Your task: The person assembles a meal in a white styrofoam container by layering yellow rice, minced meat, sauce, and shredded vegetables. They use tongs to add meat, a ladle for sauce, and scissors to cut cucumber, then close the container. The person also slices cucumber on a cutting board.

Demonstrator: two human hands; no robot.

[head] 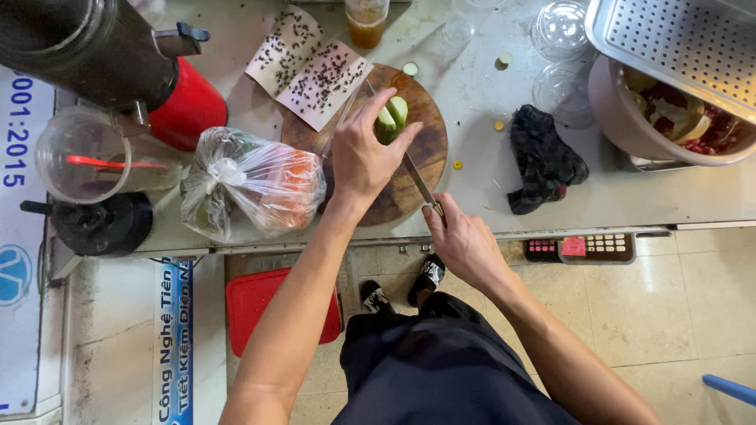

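Your right hand (465, 240): closed round the handle of a knife (417, 179), blade angled up to the fruit. Your left hand (364, 153): fingers pinching a green fruit (392, 118) on the round wooden cutting board (429, 145), on the desk (630, 197). Left: tied plastic bag (248, 185). Right: dark cloth (543, 157). Beyond: sticky paper dotted with flies (307, 67).
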